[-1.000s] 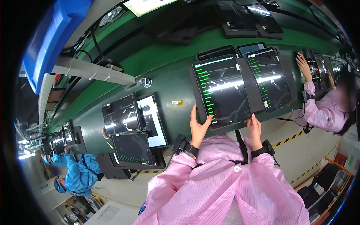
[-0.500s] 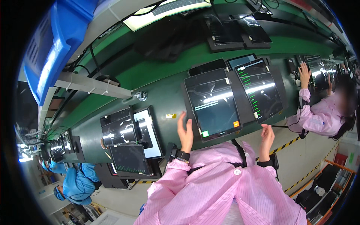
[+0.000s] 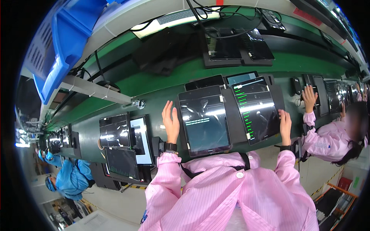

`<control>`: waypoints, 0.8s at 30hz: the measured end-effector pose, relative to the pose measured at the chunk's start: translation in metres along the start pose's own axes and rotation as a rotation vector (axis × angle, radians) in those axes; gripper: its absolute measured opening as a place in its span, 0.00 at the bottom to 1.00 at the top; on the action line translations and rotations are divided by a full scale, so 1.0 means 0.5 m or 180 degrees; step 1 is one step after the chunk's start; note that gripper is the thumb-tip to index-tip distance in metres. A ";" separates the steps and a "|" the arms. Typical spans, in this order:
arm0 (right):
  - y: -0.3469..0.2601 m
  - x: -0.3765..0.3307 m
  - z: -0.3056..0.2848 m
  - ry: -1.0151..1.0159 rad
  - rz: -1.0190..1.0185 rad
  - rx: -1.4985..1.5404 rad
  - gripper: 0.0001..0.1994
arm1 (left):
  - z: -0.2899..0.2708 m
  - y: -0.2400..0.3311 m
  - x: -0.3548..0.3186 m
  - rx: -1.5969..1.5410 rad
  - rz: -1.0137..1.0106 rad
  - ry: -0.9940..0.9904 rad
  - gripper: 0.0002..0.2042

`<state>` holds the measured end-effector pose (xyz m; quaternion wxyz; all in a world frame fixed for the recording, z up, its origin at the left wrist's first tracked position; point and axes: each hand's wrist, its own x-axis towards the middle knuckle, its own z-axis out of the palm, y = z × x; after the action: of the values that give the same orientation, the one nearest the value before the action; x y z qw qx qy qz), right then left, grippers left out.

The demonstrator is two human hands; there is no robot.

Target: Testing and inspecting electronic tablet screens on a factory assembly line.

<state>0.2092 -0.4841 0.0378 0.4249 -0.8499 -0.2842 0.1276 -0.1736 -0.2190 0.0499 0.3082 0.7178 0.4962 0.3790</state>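
Two tablets stand side by side in dark holders on the green belt (image 3: 154,82) in front of me. The left tablet (image 3: 205,120) shows a few pale text lines, the right tablet (image 3: 257,109) a column of green lines. My left hand (image 3: 170,122) lies flat against the belt, fingers straight, just beside the left tablet's left edge. My right hand (image 3: 285,123) rests at the right rim of the right tablet's holder, fingers extended. Neither hand grips anything. Pink sleeves and a dark wristband cover my wrists.
A co-worker in pink (image 3: 331,136) at the right reaches a hand (image 3: 309,97) to another device. A person in blue (image 3: 71,179) stands at the far left. More tablets (image 3: 115,131) sit to my left, others (image 3: 222,48) at the back. A blue bin (image 3: 61,42) hangs upper left.
Both hands held the sides of one tablet a second ago. They have since spread apart, the right hand going over to the far side of the right tablet. The view tilted down.
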 end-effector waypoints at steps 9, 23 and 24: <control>-0.028 -0.072 -0.016 -0.0136 0.0145 -0.0237 0.18 | 0.011 0.047 0.041 0.0533 0.0638 -0.0244 0.15; -0.217 0.123 0.096 -0.0331 -0.1905 -0.0760 0.12 | 0.035 0.065 0.096 0.1627 0.1582 -0.0946 0.15; -0.223 0.132 0.114 -0.0411 -0.1978 -0.0909 0.12 | 0.034 0.073 0.078 0.1345 0.1544 -0.1033 0.14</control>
<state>0.1947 -0.3547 0.0935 0.3013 -0.7639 -0.5707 0.0045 -0.1332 -0.1950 0.0801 0.1290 0.9133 0.3233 0.2112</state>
